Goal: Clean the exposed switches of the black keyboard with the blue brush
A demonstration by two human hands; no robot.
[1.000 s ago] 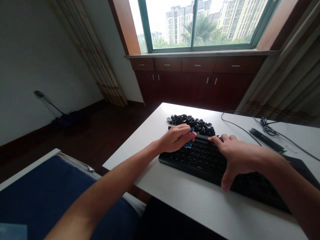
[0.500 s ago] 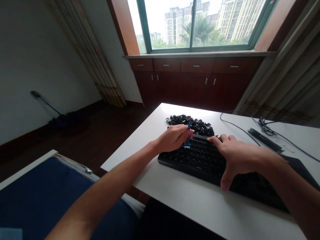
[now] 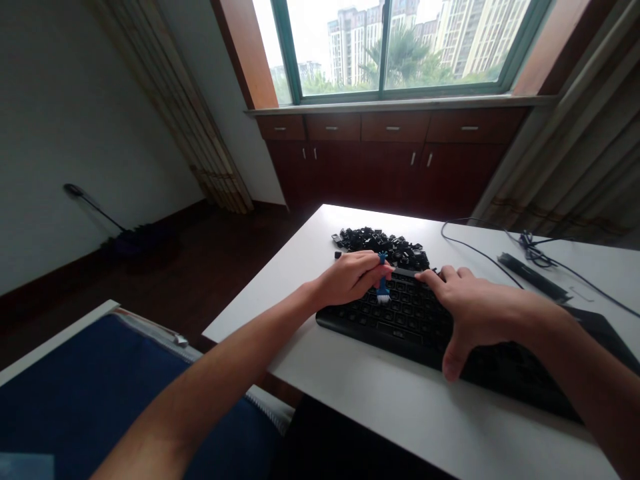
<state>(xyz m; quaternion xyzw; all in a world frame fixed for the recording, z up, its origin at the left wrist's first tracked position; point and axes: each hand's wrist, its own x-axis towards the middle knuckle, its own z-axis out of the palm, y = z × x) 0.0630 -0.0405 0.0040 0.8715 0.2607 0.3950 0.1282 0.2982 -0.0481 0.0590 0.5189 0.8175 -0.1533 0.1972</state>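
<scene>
A small blue brush with white bristles is pinched in my left hand, its bristles down at the keys area of a black keyboard. The keyboard lies on the table with its keycaps off over the part I can see, leaving bare key sockets. My right hand spans it, fingertips at the far edge and thumb over the near edge, holding it. Just beyond the keyboard is a heap of loose black keycaps. My right hand and forearm hide part of the keyboard.
On the white table, a long black strip-like piece and a coiled black cable lie at the right. A blue padded seat or cover is at the lower left. Dark red cabinets stand beneath the window.
My left hand and the brush have shifted slightly to the right over the keyboard, and more of the bristles shows. My right hand stays in place.
</scene>
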